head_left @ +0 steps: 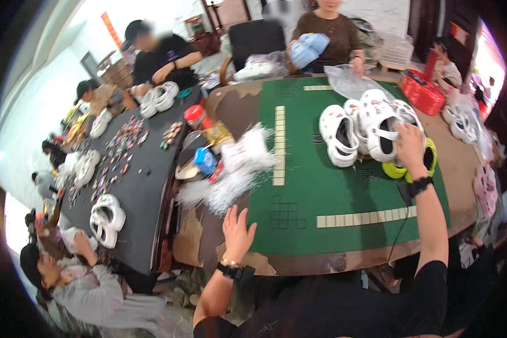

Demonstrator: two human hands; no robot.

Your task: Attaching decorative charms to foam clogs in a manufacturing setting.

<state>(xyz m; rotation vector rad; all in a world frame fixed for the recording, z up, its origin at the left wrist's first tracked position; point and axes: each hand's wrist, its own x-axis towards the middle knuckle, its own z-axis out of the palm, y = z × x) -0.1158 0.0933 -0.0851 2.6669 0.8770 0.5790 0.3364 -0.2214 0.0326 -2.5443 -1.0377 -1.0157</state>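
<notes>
My right hand [411, 145] is closed on the edge of a white clog [373, 102] decorated with small charms, at the right of the green mat [298, 169]. Another white clog [333, 125] stands just left of it, and more white clogs are partly hidden behind. Lime-green clogs [431, 156] lie under and beside my right hand. My left hand [238, 234] is open, its fingers spread, over the mat's near left edge. It holds nothing, and the nearest thing to it is a pile of thin clear plastic strands [225, 188].
A red-lidded jar [197, 117] and a blue packet [204, 161] stand left of the mat. Rows of pale tiles [366, 217] show on the mat. A dark table [132, 203] at left bears charms and clogs, with people around it. Across from me, someone handles a plastic bag [349, 81].
</notes>
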